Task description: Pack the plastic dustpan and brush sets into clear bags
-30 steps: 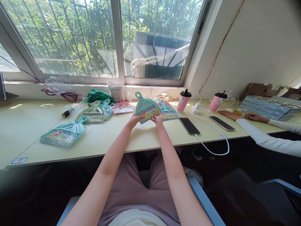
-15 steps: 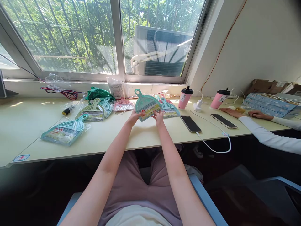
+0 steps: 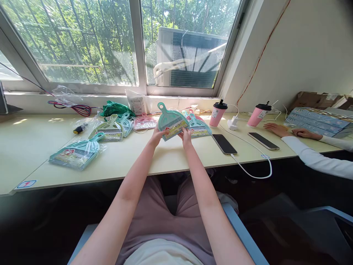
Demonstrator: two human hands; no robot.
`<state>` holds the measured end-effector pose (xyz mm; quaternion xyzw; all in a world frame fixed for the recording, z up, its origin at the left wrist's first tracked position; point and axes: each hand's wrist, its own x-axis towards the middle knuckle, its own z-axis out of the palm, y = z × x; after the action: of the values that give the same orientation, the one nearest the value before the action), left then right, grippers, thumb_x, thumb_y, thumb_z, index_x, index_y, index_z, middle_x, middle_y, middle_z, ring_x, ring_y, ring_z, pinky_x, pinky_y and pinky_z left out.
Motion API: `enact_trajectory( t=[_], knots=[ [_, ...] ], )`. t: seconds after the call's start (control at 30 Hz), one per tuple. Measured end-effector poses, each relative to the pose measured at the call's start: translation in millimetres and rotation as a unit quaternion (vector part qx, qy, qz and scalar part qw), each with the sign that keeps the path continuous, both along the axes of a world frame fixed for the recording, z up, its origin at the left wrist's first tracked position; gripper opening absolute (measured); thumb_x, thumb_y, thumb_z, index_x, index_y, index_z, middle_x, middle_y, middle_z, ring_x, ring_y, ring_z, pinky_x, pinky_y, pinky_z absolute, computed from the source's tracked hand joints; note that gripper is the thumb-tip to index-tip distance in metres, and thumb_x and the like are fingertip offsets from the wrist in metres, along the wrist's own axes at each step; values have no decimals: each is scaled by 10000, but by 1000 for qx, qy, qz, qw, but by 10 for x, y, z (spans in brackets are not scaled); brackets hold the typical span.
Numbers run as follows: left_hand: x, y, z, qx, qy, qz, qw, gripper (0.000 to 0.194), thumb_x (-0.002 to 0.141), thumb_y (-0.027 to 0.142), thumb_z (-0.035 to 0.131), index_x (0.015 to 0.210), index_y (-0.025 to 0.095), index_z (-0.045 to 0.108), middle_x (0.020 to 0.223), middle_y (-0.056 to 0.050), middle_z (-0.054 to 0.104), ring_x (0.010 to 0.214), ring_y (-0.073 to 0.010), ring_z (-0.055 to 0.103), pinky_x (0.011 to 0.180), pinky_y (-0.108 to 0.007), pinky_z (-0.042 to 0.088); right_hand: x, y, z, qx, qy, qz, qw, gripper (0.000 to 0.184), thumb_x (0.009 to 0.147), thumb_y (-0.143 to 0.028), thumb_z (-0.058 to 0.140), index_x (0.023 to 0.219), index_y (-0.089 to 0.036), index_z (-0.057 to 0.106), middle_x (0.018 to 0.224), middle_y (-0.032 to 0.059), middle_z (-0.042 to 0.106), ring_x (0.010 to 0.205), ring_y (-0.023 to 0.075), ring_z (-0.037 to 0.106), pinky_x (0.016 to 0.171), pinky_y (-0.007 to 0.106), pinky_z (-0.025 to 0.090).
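- Now, a green dustpan and brush set (image 3: 173, 121) is up in front of the person, just over the table (image 3: 132, 156), with its handle pointing up and leaning a bit.
- The left hand (image 3: 157, 137) grips its low left corner, thumb on the front. The right hand (image 3: 186, 137) pinches the low right edge.
- Not much has changed in the last second: the set has stayed in nearly the same spot. So it is still being held up, not put down.
- The brush sits inside the dustpan, behind a yellow label.
- Just behind it, on the table, are another green set (image 3: 200, 129) and a pink set (image 3: 145, 122).
- To the left are an olive set (image 3: 110, 131), a light blue set (image 3: 126, 126) and a blue-green set (image 3: 75, 154). That last one is in a clear, shiny bag.
- A green bag (image 3: 116, 109) lies crumpled by the window. I can't tell what is in it.
- On the right, two pink cups, a near one (image 3: 217, 116) and a far one (image 3: 257, 116), have black lids, so their insides are hidden.
- Further right, one co-worker's hand (image 3: 276, 129) has slid a little closer to the other, near some blue boxes (image 3: 317, 119). I can't see inside those.
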<state>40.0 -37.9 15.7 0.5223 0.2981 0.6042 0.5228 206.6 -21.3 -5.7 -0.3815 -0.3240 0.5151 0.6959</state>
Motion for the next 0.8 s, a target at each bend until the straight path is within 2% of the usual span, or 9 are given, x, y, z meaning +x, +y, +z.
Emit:
enact_trajectory(
  t=[0.23, 0.3, 0.37, 0.43, 0.5, 0.57, 0.7, 0.8],
  knots=[
    [-53, 71, -34, 1, 0, 34, 999, 870, 477, 202, 940, 1295, 227, 644, 1163, -87, 750, 1212, -358, 658, 1051, -493, 533, 57, 7, -48, -44, -45, -114, 992, 205, 941, -389, 632, 829, -218, 623, 828, 68, 727, 756, 205, 762, 792, 367, 683],
    [-120, 90, -30, -7, -13, 43, 999, 918, 489, 185, 928, 1352, 232, 620, 1164, -91, 756, 1185, -349, 675, 1057, -507, 530, 92, -51, -28, -25, -89, -158, 983, 181, 948, -373, 633, 886, -204, 635, 949, 100, 742, 797, 207, 770, 798, 369, 675],
    [-188, 106, -27, -27, -22, 48, 998, 962, 481, 157, 918, 1386, 232, 601, 1136, -93, 766, 1143, -345, 694, 1055, -520, 531, 101, -124, 3, 21, -161, -222, 962, 140, 901, -283, 698, 1006, -205, 650, 1160, 128, 724, 968, 226, 764, 861, 374, 657],
    [-232, 120, -34, -44, -20, 38, 998, 980, 470, 137, 909, 1394, 225, 596, 1115, -93, 771, 1120, -340, 706, 1051, -517, 533, 83, -197, 36, 75, -223, -264, 935, 303, 828, -166, 754, 1109, -231, 662, 1342, 133, 662, 1227, 259, 674, 983, 391, 614],
    [-246, 130, -51, -49, -6, 16, 999, 974, 467, 129, 904, 1388, 216, 601, 1115, -91, 771, 1121, -333, 710, 1048, -495, 535, 52, -259, 66, 120, -260, -260, 922, 380, 796, -84, 750, 1128, -257, 689, 1408, 116, 633, 1401, 269, 538, 1104, 415, 543],
    [-241, 138, -74, -54, 14, -3, 998, 936, 472, 131, 901, 1362, 209, 621, 1110, -88, 769, 1114, -324, 713, 1036, -471, 541, 27, -301, 91, 134, -293, -229, 919, 335, 830, -54, 698, 1087, -268, 721, 1384, 95, 656, 1438, 258, 488, 1182, 434, 474],
    [-236, 141, -98, -68, 33, -4, 997, 850, 481, 136, 895, 1295, 200, 661, 1090, -91, 770, 1057, -308, 719, 987, -448, 558, 24, -333, 124, 91, -355, -200, 909, 250, 934, -98, 602, 1028, -263, 764, 1353, 82, 694, 1400, 253, 505, 1207, 468, 415],
    [-240, 121, -82, -84, 32, 2, 996, 853, 473, 130, 891, 1292, 195, 662, 1069, -91, 770, 1024, -300, 722, 951, -430, 564, 37, -335, 135, 59, -429, -234, 870, 224, 978, -162, 593, 1041, -246, 791, 1343, 98, 712, 1337, 278, 548, 1143, 480, 426]
  ],
)
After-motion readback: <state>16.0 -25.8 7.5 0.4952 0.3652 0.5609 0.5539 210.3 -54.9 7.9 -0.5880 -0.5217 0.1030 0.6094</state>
